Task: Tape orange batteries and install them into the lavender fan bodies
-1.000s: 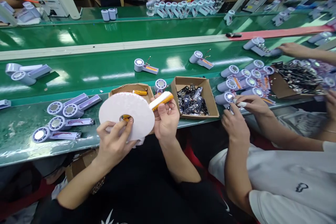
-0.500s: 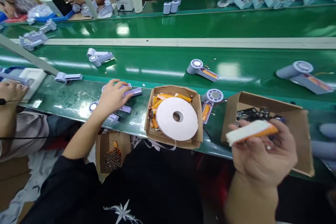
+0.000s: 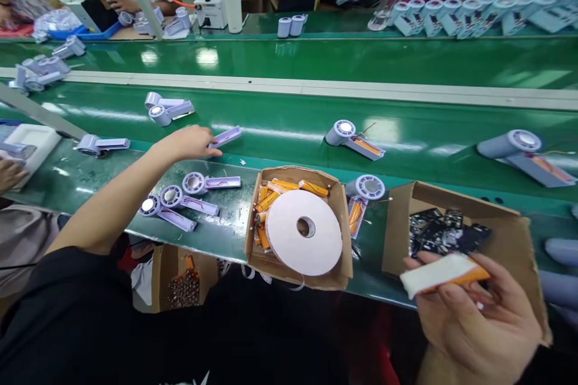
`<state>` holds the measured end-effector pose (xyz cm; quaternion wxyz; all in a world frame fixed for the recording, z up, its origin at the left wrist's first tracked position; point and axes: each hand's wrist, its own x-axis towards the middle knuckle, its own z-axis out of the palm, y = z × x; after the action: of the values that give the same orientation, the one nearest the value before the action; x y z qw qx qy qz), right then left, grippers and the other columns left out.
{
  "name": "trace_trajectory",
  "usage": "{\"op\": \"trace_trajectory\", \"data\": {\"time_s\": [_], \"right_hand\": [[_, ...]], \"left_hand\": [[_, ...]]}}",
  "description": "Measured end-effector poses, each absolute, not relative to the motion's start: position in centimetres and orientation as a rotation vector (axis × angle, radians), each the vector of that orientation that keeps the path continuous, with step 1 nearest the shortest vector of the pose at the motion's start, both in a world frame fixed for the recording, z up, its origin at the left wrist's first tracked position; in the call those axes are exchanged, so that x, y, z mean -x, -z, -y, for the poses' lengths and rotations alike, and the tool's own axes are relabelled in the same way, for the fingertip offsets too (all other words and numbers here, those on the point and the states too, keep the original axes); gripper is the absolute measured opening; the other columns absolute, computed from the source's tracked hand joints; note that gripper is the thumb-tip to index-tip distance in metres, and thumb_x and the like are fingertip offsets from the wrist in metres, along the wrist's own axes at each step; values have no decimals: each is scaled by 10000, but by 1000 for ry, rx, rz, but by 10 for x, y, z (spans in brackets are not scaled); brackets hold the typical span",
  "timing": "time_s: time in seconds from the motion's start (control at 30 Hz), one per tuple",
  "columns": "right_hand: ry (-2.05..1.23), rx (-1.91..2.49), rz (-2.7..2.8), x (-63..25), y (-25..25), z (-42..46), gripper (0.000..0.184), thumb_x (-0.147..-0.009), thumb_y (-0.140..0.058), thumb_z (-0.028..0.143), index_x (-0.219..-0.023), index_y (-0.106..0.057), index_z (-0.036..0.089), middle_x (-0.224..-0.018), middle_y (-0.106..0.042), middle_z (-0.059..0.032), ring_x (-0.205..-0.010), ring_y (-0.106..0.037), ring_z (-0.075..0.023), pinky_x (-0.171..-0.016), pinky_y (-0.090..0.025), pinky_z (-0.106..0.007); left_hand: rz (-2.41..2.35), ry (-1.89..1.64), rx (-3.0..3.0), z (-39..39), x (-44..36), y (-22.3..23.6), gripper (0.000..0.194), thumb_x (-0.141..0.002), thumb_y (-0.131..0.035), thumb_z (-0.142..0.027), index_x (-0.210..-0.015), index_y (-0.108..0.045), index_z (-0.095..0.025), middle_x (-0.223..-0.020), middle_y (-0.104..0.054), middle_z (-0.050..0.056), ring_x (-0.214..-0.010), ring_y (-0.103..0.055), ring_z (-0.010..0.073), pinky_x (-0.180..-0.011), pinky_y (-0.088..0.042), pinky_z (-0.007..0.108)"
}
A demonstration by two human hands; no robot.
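Note:
My left hand reaches out over the green belt, its fingers closed on a lilac fan housing at the belt's near edge. My right hand is low at the right, gripping an orange battery with white foam tape on top. Three more lilac fan housings lie in a row on the near table below my left arm. A big white tape roll rests in a cardboard box of orange batteries.
A second cardboard box with black circuit boards stands at the right. Fan units with batteries ride the green conveyor. Other people work across the belt and at my left. A box of parts sits below the table.
The tape roll has gone from my left hand into the battery box. My left hand has reached left and lifted one fan housing toward the belt; my right hand still has the taped battery.

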<state>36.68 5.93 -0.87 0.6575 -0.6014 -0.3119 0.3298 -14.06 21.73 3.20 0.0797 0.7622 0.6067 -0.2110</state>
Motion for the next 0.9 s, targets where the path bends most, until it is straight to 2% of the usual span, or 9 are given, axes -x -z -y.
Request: {"op": "trace_trajectory", "data": {"time_s": [0.07, 0.13, 0.2, 0.3, 0.4, 0.47, 0.57, 0.7, 0.9], "right_hand": [[-757, 1187, 871, -357, -2, -83, 512, -458, -1083, 461, -927, -876, 462, -750, -811, -10, -682, -833, -371, -634, -737, -631], [-794, 998, 1058, -338, -13, -117, 496, -607, -1078, 396, -1058, -873, 418, -877, -849, 2, -804, -870, -326, -729, -776, -554], [-844, 851, 1254, -315, -22, -159, 480, -728, -1040, 354, -1165, -842, 359, -988, -867, -6, -905, -881, -289, -825, -781, -495], [-916, 769, 1493, -280, -22, -226, 481, -808, -978, 364, -1246, -789, 306, -1066, -866, -12, -984, -869, -240, -902, -758, -421], [-1007, 802, 1663, -250, -4, -284, 539, -805, -930, 349, -1306, -752, 259, -1039, -861, -11, -959, -849, -209, -941, -728, -391], [-1063, 865, 1764, -233, 13, -311, 534, -804, -895, 320, -1304, -732, 229, -1012, -858, -13, -936, -842, -204, -943, -712, -382], [-1036, 998, 1913, -212, 34, -332, 453, -832, -839, 253, -1267, -720, 204, -1025, -860, -33, -960, -842, -213, -953, -680, -368], [-809, 1141, 2168, -200, 45, -337, 388, -916, -782, 214, -1298, -714, 214, -1053, -868, -66, -979, -838, -238, -940, -635, -353], [-528, 1220, 2459, -208, 44, -326, 360, -979, -733, 233, -1339, -716, 238, -1076, -874, -80, -980, -825, -266, -871, -581, -316]], "left_hand": [[-1758, 585, -2479, -255, 109, -25, 504, -1021, -576, -409, -1422, -776, -179, -1437, -714, 174, -1302, -643, 363, -1085, -534, 449], [-1633, 550, -2619, -288, 74, -16, 485, -948, -625, -252, -1403, -787, -203, -1512, -681, 158, -1408, -573, 366, -1052, -558, 428], [-1518, 538, -2649, -312, 43, -6, 494, -872, -677, -180, -1344, -816, -225, -1528, -682, 144, -1453, -538, 363, -1032, -571, 405], [-1491, 514, -2599, -340, 20, 6, 428, -824, -750, -222, -1237, -857, -246, -1378, -769, 131, -1340, -629, 342, -1025, -568, 377], [-1463, 472, -2543, -361, 22, 12, 323, -866, -742, -340, -1159, -873, -306, -1155, -839, 47, -1122, -721, 255, -962, -542, 298], [-1458, 391, -2465, -369, 27, 13, 293, -901, -714, -395, -1139, -868, -321, -1095, -852, 11, -1038, -737, 220, -914, -518, 271], [-1532, 247, -2382, -373, 27, 15, 299, -955, -658, -411, -1172, -833, -303, -1139, -852, 20, -1060, -747, 228, -907, -504, 282], [-1613, 145, -2366, -369, 16, 21, 321, -1007, -596, -391, -1265, -768, -309, -1251, -833, 29, -1158, -743, 240, -946, -507, 289], [-1626, 98, -2340, -369, 4, 26, 277, -995, -619, -386, -1209, -769, -294, -1206, -836, 45, -1162, -747, 250, -972, -512, 294]]}}
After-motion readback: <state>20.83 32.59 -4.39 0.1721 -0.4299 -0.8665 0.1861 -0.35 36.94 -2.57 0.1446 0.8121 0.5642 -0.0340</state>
